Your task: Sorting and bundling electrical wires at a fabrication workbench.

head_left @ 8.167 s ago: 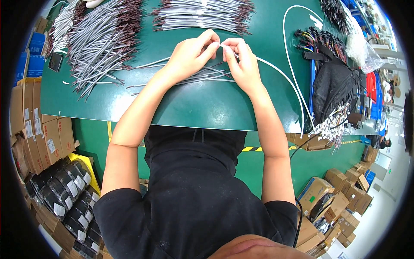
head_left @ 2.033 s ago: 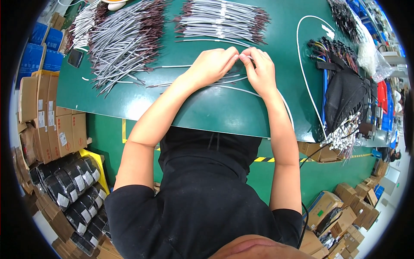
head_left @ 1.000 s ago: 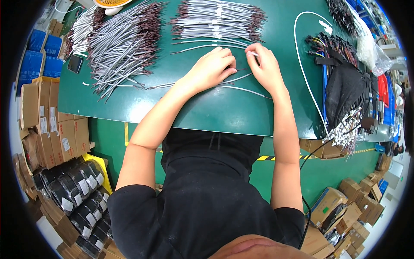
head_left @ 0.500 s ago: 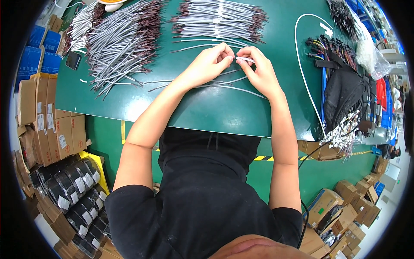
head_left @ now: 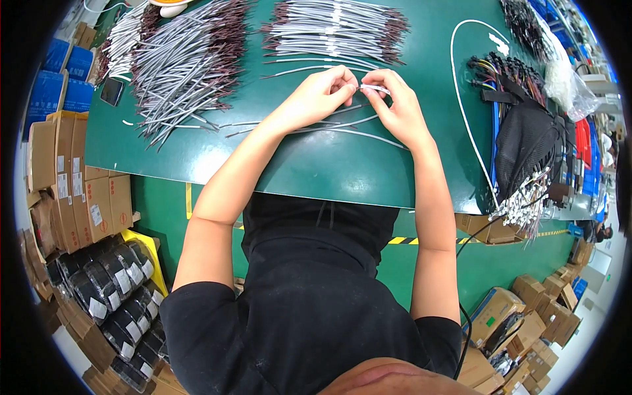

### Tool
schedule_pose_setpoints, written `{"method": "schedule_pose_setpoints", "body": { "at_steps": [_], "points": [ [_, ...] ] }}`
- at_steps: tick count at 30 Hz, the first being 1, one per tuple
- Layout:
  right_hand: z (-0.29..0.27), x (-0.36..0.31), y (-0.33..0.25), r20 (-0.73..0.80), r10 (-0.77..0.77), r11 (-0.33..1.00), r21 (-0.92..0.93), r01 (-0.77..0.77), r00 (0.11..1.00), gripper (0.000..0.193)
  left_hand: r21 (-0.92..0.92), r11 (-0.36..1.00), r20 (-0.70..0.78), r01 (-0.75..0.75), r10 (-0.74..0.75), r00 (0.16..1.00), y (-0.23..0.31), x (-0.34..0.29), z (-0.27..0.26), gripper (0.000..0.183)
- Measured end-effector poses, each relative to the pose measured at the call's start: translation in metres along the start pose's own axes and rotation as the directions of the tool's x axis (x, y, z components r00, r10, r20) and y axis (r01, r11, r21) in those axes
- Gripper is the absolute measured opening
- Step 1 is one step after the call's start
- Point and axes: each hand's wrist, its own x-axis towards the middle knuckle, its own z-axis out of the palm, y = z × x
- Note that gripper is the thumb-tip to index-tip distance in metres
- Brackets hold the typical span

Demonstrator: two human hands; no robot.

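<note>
My left hand and my right hand meet above the green table, fingertips almost touching. Between right thumb and fingers sits a pale grey cable, its light end pointing toward my left hand. The left fingers are pinched at the thin dark tip of that cable; the exact grip is partly hidden. Several loose grey cables with dark ends lie under my hands and wrists. Just beyond, a row of grey cables lies side by side, with white bands around the middle.
A large heap of grey cables lies on the left, near a phone. On the right are a long white cable, a black mesh bag and bundled wires. Cardboard boxes stand left of the table.
My right fingers have shifted slightly around the cable, which tilts a little differently. The left hand stays nearly still.
</note>
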Motion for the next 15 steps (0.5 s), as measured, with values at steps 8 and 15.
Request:
{"method": "schedule_pose_setpoints", "body": {
  "at_steps": [8,15],
  "points": [
    [-0.001,0.001,-0.003,0.084,0.032,0.997,-0.068,-0.027,0.996,0.015,0.059,0.998,0.046,-0.032,0.030,0.998,0.003,-0.001,-0.003,0.015],
    [-0.004,-0.002,0.000,0.226,0.141,0.981,0.101,-0.167,0.964,0.017,0.423,0.869,0.138,-0.258,0.219,0.966,0.016,-0.008,0.005,0.021]
  ]
}}
